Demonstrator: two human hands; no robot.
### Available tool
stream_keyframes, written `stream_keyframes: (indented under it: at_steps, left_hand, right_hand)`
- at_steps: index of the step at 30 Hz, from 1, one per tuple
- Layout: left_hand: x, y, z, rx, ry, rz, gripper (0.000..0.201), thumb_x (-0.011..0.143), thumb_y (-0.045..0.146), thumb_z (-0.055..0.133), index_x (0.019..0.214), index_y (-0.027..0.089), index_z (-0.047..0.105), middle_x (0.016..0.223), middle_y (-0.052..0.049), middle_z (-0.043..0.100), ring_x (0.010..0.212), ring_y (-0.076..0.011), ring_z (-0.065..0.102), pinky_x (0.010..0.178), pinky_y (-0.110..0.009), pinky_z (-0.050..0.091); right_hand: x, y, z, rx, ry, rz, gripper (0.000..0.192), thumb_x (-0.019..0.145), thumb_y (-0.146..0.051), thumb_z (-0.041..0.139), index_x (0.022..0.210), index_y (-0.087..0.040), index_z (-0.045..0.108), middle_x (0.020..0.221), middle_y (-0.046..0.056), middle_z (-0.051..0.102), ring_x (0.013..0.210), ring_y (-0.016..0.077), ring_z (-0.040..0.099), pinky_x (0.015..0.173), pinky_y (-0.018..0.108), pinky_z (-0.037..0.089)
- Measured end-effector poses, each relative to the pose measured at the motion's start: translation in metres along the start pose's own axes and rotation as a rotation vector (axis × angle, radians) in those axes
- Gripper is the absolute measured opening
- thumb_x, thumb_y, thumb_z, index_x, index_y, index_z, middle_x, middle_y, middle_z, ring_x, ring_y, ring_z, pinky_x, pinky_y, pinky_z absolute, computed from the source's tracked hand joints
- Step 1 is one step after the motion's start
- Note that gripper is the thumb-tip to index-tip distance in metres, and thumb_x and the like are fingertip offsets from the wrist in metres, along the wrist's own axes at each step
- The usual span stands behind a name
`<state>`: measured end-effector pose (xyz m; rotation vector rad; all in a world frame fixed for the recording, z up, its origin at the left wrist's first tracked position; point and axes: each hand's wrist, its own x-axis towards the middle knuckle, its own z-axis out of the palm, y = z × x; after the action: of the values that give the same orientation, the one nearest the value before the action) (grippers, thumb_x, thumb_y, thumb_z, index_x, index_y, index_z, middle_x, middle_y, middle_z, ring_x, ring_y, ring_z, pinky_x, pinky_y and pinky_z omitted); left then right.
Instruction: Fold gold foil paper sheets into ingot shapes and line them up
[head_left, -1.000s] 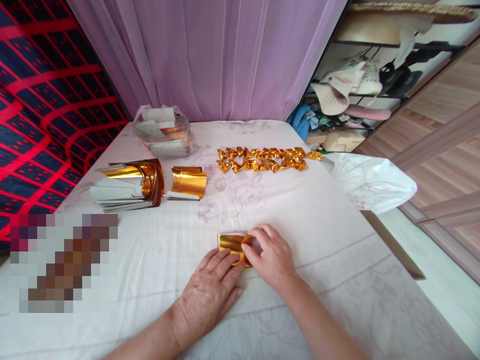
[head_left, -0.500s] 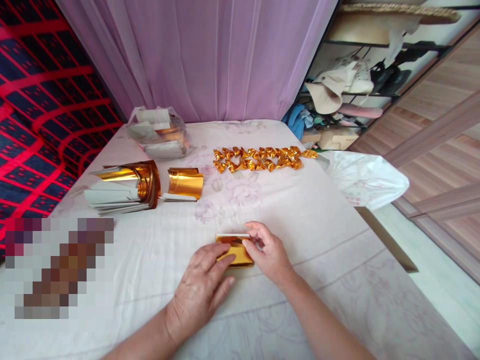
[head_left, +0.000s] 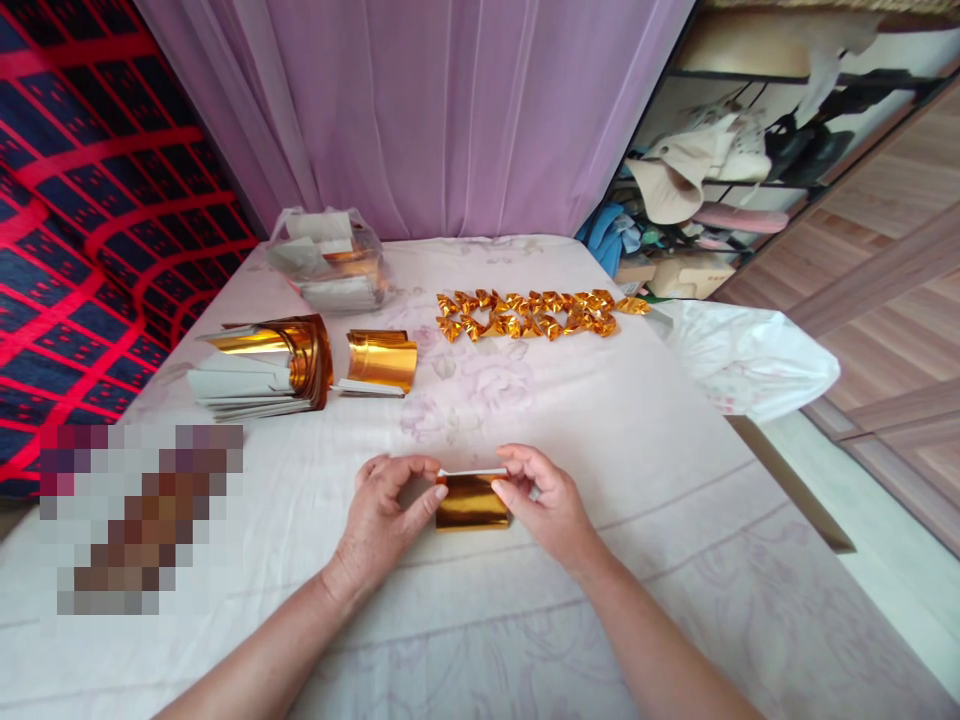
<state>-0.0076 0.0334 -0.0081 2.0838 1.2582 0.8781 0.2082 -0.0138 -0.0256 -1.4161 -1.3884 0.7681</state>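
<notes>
A folded sheet of gold foil paper (head_left: pixel 472 503) lies low over the cloth-covered table, its white edge showing at the far side. My left hand (head_left: pixel 391 505) pinches its far left corner between thumb and fingers. At the far right corner, my right hand (head_left: pixel 541 500) grips the sheet the same way. Beyond the hands, folded gold paper pieces (head_left: pixel 514 314) form two rows. To the left sit a small stack of curved gold sheets (head_left: pixel 381 362) and a larger curled stack of gold-and-white sheets (head_left: pixel 262 368).
A clear plastic bag (head_left: pixel 330 262) with more sheets stands at the back left. A white plastic bag (head_left: pixel 757 360) hangs by the table's right edge. Shelves (head_left: pixel 750 150) with shoes and a hat are at the right, a purple curtain (head_left: pixel 450 110) behind.
My left hand has gone from pressing flat on the foil paper to pinching its far left corner. My right hand keeps its hold. The view has shifted slightly.
</notes>
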Motion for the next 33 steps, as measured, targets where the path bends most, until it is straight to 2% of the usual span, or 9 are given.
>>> stream_keyframes:
  at_steps: [4, 9, 12, 14, 33]
  left_hand:
    - [0.000, 0.001, 0.001, -0.065, 0.006, -0.052, 0.015, 0.083, 0.039, 0.061, 0.081, 0.025, 0.061, 0.074, 0.003, 0.067, 0.076, -0.0186, 0.063, 0.099, -0.047, 0.037]
    - [-0.003, -0.006, 0.005, -0.089, -0.007, -0.072, 0.020, 0.082, 0.038, 0.062, 0.099, 0.027, 0.063, 0.070, 0.006, 0.067, 0.076, -0.0173, 0.065, 0.102, -0.047, 0.032]
    - [-0.004, -0.009, 0.006, -0.048, -0.047, -0.040, 0.011, 0.085, 0.038, 0.060, 0.088, 0.028, 0.065, 0.072, 0.007, 0.069, 0.073, -0.0150, 0.065, 0.105, -0.047, 0.028]
    - [-0.004, -0.009, 0.005, -0.023, -0.054, -0.025, 0.013, 0.086, 0.038, 0.059, 0.082, 0.027, 0.065, 0.074, 0.007, 0.069, 0.072, -0.0143, 0.064, 0.106, -0.046, 0.027]
    - [-0.004, -0.006, 0.005, 0.011, -0.063, -0.027, 0.013, 0.086, 0.037, 0.058, 0.081, 0.026, 0.064, 0.075, 0.006, 0.070, 0.073, -0.0140, 0.064, 0.109, -0.048, 0.026]
  right_hand:
    - [-0.001, -0.002, 0.001, 0.007, 0.002, -0.015, 0.026, 0.079, -0.027, 0.061, 0.104, -0.021, 0.065, 0.073, -0.002, 0.064, 0.058, 0.0091, 0.056, 0.056, 0.020, 0.047]
    - [0.000, -0.003, 0.000, 0.001, -0.016, -0.005, 0.022, 0.079, -0.027, 0.060, 0.099, -0.020, 0.067, 0.072, -0.002, 0.064, 0.058, 0.0093, 0.057, 0.055, 0.020, 0.047]
    - [0.000, -0.005, -0.001, 0.002, -0.028, 0.002, 0.022, 0.080, -0.027, 0.060, 0.099, -0.020, 0.067, 0.071, -0.002, 0.064, 0.058, 0.0097, 0.057, 0.055, 0.020, 0.047]
    - [0.000, -0.006, -0.001, -0.001, -0.030, 0.002, 0.021, 0.080, -0.027, 0.060, 0.099, -0.020, 0.067, 0.071, -0.002, 0.064, 0.059, 0.0099, 0.058, 0.056, 0.020, 0.047]
    - [0.000, -0.009, -0.001, -0.055, 0.010, -0.055, 0.017, 0.083, -0.025, 0.057, 0.095, -0.019, 0.068, 0.073, 0.001, 0.068, 0.060, 0.0104, 0.061, 0.055, 0.019, 0.049]
